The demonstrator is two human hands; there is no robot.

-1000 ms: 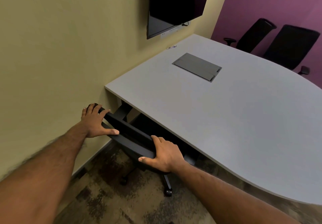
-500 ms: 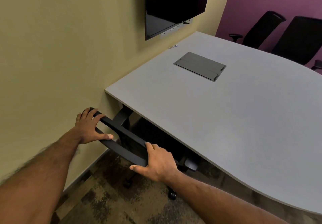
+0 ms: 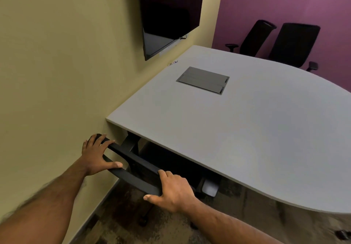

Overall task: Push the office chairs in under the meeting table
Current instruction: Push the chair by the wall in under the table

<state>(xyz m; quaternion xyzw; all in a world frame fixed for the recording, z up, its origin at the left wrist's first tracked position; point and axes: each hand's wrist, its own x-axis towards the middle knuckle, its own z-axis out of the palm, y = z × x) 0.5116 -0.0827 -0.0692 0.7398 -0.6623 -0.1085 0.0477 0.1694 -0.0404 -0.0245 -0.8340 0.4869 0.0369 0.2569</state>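
Both hands, left (image 3: 96,155) and right (image 3: 171,190), still clamped on the chair (image 3: 133,169) backrest, fingers curled over its top, seat slid further beyond them under the table (image 3: 237,139); nearly home.

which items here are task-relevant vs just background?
Task-relevant:
- near chair, backrest top gripped by left hand and right hand
- meeting table
- two far chairs against the purple wall

Background:
- wall screen
- cable hatch set in the tabletop
- small marker-like item by the wall
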